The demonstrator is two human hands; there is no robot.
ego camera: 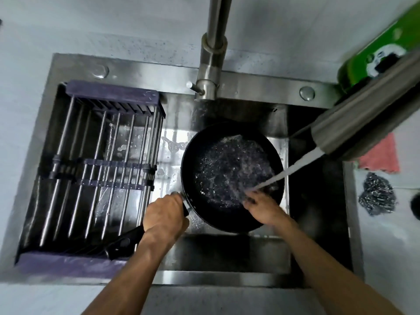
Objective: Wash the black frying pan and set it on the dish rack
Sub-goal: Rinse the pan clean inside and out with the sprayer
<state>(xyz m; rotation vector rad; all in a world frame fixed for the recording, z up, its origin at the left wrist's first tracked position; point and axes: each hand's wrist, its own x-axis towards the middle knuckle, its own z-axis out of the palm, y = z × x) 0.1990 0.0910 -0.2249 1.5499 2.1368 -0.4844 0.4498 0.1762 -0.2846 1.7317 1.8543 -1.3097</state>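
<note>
Both forearms bare; no sleeves, L [164, 214] & R [264, 209] hands ungloved

The left hand [164, 214] covers the middle of the frying pan's handle [123, 243]. Running water blurs the right hand's fingers [251, 197] inside the frying pan [231, 176]. The green bottle [381, 48] is smeared, its label unreadable, and cut off at the top right edge. A dark object [416, 205] is cropped at the right edge.

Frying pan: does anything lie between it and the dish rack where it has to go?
Nothing visible does. The frying pan, held by the left hand at its handle, sits in the sink right beside the dish rack, whose bars carry nothing.
</note>
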